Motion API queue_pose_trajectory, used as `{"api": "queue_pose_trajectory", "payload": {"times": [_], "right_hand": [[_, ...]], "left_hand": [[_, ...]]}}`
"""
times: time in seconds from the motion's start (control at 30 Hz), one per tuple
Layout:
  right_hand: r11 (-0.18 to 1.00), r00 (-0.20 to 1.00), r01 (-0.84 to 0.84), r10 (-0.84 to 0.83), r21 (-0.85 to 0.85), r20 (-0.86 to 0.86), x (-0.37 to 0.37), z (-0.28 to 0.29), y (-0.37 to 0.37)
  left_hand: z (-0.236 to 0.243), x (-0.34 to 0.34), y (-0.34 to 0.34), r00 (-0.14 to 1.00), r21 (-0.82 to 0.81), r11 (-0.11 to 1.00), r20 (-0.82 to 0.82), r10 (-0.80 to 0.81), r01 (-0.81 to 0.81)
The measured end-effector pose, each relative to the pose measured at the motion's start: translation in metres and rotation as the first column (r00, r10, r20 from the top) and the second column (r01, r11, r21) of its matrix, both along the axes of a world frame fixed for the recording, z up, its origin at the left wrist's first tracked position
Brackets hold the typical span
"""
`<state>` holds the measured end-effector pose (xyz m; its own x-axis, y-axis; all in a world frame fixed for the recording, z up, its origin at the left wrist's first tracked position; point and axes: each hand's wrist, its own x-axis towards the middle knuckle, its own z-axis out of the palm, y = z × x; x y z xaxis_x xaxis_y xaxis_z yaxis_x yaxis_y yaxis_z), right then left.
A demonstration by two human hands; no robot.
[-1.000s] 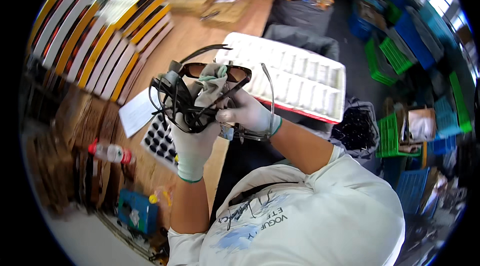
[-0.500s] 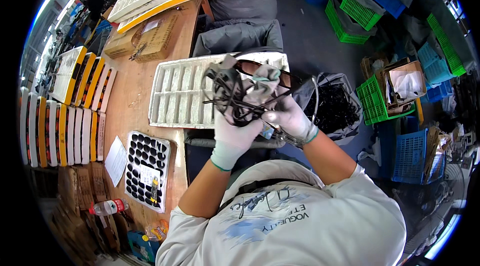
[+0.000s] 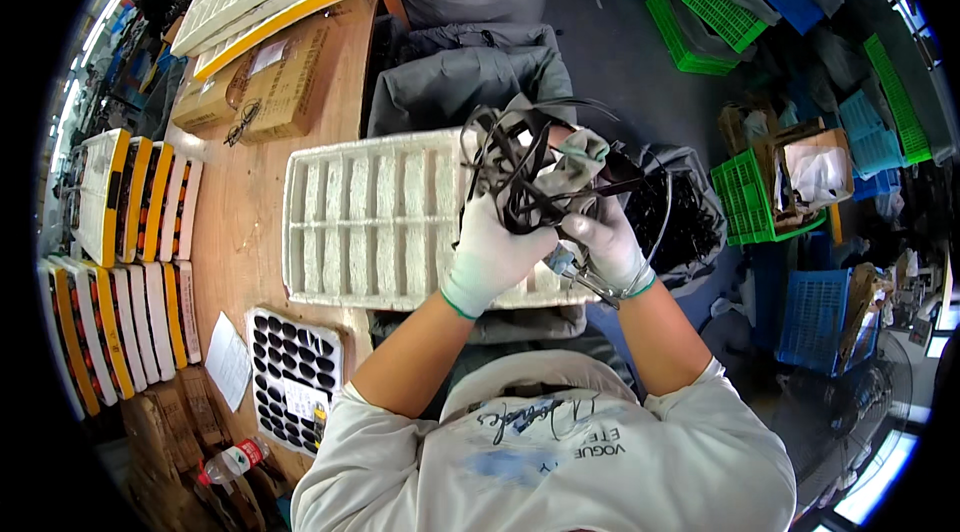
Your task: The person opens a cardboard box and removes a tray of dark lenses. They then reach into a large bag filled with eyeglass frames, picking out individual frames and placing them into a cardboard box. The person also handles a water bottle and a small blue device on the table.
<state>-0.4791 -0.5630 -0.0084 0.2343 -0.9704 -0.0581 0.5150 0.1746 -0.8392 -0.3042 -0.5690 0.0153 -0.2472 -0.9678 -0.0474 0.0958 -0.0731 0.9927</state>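
Blk thin-armed eyeglasses bundle (image 3: pixel 518 170), w/ grey fabric cloth (image 3: pixel 580 156): was gripped by white-gloved L hand (image 3: pixel 496 250) & white-gloved R hand (image 3: pixel 611 244), over white rect. compartmented tray (image 3: pixel 352 194).

From head height, the wide fisheye camera is looking steeply down, showing both hands (image 3: pixel 500 257) close below at centre, bench (image 3: pixel 240 207) at left, floor (image 3: pixel 612 67) at upper right.
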Motion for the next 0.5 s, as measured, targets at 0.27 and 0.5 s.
{"api": "queue_pose_trajectory", "payload": {"times": [0.27,0.5], "right_hand": [[0.997,0.999,0.031,-0.027,-0.07,0.046,-0.02,-0.001,-0.173],[0.991,0.99,-0.13,0.129,0.012,0.061,-0.016,-0.04,-0.405]], "left_hand": [[-0.018,-0.035,-0.183,0.977,-0.348,0.931,0.13,0.167,-0.113],[-0.009,0.001,-0.388,0.92,-0.079,0.996,0.392,-0.01,0.045]]}}
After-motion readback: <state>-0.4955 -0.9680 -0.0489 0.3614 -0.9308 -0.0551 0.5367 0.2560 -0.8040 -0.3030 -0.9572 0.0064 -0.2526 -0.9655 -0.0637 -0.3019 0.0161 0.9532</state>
